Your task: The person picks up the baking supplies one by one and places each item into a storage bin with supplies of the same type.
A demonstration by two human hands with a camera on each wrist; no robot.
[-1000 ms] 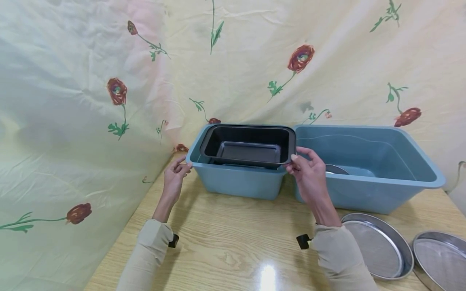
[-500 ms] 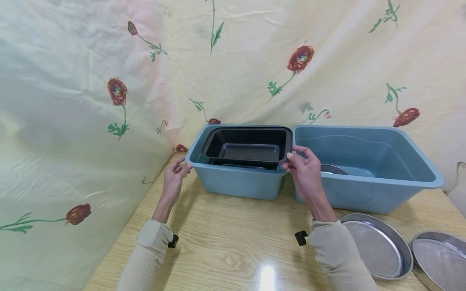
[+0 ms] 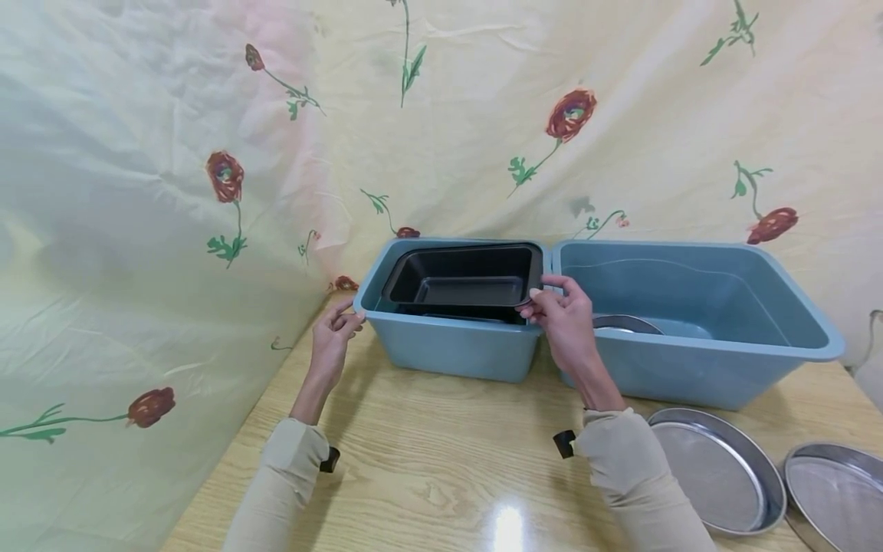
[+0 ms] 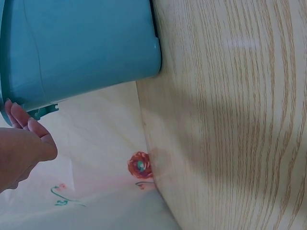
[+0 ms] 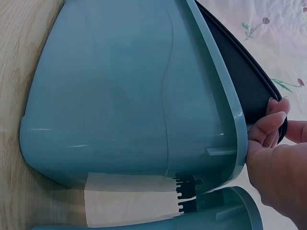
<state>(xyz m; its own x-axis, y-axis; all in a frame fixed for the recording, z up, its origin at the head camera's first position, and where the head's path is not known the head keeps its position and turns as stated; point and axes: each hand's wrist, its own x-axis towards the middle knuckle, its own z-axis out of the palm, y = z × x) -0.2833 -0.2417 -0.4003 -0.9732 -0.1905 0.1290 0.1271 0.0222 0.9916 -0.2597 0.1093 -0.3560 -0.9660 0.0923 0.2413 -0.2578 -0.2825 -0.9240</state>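
A black loaf pan sits partly inside the left blue plastic bin, its right end raised above the bin's rim. My right hand pinches the pan's front right corner between thumb and fingers. In the right wrist view, the pan's dark side sticks up past the bin's rim, with fingers curled at its edge. Another dark piece shows beneath the pan, mostly hidden. At the bin's front left corner, my left hand grips the rim; the left wrist view shows fingertips right at that rim.
A second, larger blue bin stands to the right, with a round metal rim showing inside. Two round metal sieves lie at the right of the wooden table. Flowered cloth hangs behind and at the left.
My right hand has moved left and slightly down with the loaf pan, bringing its right end further within the left bin's outline. My left hand has stayed at the corner.
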